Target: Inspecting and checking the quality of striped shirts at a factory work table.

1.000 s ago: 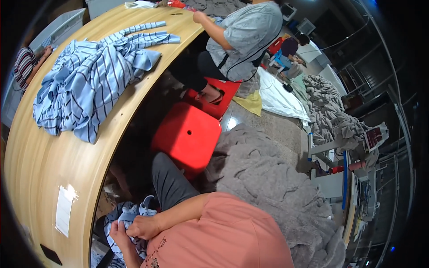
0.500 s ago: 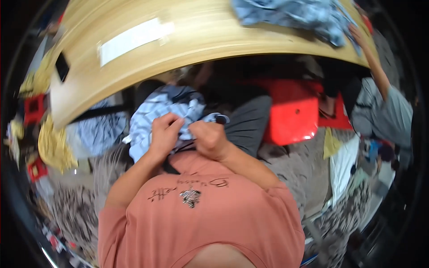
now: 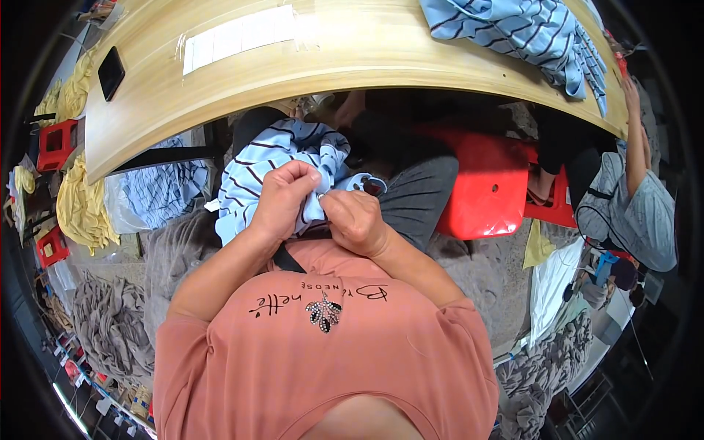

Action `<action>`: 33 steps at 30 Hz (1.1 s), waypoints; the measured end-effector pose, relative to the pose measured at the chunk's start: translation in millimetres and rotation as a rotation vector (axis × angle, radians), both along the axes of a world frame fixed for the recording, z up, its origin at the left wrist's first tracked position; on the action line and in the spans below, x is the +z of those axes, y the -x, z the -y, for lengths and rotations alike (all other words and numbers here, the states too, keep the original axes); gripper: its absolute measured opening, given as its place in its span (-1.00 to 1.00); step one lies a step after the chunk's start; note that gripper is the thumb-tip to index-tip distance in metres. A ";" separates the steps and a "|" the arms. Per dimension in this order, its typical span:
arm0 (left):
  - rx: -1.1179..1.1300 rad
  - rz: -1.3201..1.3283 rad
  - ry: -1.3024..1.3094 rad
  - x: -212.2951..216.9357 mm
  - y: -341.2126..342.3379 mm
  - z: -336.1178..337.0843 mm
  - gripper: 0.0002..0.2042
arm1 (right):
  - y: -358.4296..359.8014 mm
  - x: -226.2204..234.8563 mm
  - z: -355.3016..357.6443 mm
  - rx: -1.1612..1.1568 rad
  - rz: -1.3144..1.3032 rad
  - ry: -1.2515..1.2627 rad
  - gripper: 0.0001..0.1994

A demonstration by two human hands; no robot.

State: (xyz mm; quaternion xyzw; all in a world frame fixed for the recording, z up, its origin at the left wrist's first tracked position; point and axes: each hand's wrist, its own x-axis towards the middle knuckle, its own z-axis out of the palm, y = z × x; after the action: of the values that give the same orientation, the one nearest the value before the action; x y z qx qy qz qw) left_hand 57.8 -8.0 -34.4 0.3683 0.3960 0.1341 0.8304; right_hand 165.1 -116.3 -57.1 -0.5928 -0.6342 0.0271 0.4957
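Note:
A light blue garment with dark stripes (image 3: pixel 246 163) lies bunched over my lap, below the table edge. My left hand (image 3: pixel 282 199) is closed on its near edge, thumb and forefinger pinched together. Close beside it, my right hand (image 3: pixel 357 220) is curled into a fist at the same fabric. Between the two hands a small fold of cloth shows; whether the fingers hold anything else is hidden. A loose striped end with a dark spot (image 3: pixel 372 188) sticks out beyond my right hand.
The wooden table (image 3: pixel 352 66) carries a phone (image 3: pixel 111 73), a taped white sheet (image 3: pixel 238 40) and another striped blue garment (image 3: pixel 513 33). A red stool (image 3: pixel 488 194) stands right of my leg. A co-worker (image 3: pixel 631 205) sits at far right. Yellow cloth (image 3: pixel 84 209) hangs at left.
The view has turned slightly and become sharper. My hands stay close together on the garment. The co-worker's hand has moved off the blue garment on the table to the table's right edge.

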 end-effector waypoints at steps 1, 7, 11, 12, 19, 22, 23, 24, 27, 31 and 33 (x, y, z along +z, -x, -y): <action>-0.064 -0.055 -0.118 0.1 1.6 2.2 -0.96 | -0.3 0.5 0.8 0.009 0.021 0.030 -0.74; -0.151 -0.210 -0.219 -1.2 5.5 6.6 -0.95 | -0.8 0.1 3.3 0.052 0.044 0.070 -0.67; -0.119 -0.222 -0.199 -2.1 5.3 4.5 -0.97 | 0.5 -2.4 1.7 0.025 -0.020 0.045 -0.67; -0.113 -0.201 -0.139 -2.3 5.4 4.3 -0.97 | 0.8 -2.7 1.2 0.032 -0.014 0.028 -0.67; -0.070 -0.219 -0.159 -5.5 2.4 8.5 -0.98 | 0.0 -1.8 2.2 0.078 0.017 0.102 -0.66; -0.013 -0.221 -0.127 -5.7 -0.3 8.9 -0.95 | -0.2 -1.2 2.0 0.088 0.054 0.110 -0.67; -0.016 -0.201 -0.119 -5.4 -0.9 8.6 -0.94 | 0.0 -1.1 1.7 0.083 0.067 0.119 -0.68; -0.016 -0.183 -0.112 -4.8 -1.2 8.1 -0.94 | 0.3 -1.0 1.1 0.088 0.078 0.118 -0.68; -0.018 -0.165 -0.161 -2.4 -0.7 6.6 -0.92 | 1.1 -1.3 -1.3 0.039 0.059 0.094 -0.69; -0.052 -0.185 -0.147 -0.6 1.5 5.9 -0.92 | 1.2 -1.4 -2.6 0.064 0.048 0.061 -0.72; -0.069 -0.172 -0.179 -0.5 2.3 5.8 -0.93 | 0.8 -0.8 -2.0 0.086 0.075 0.062 -0.73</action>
State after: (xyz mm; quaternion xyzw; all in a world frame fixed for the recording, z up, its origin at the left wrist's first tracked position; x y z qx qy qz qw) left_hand 55.4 -13.8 -34.9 0.4642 0.4395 0.1082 0.7613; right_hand 164.4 -114.3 -57.9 -0.5808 -0.6759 0.0459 0.4514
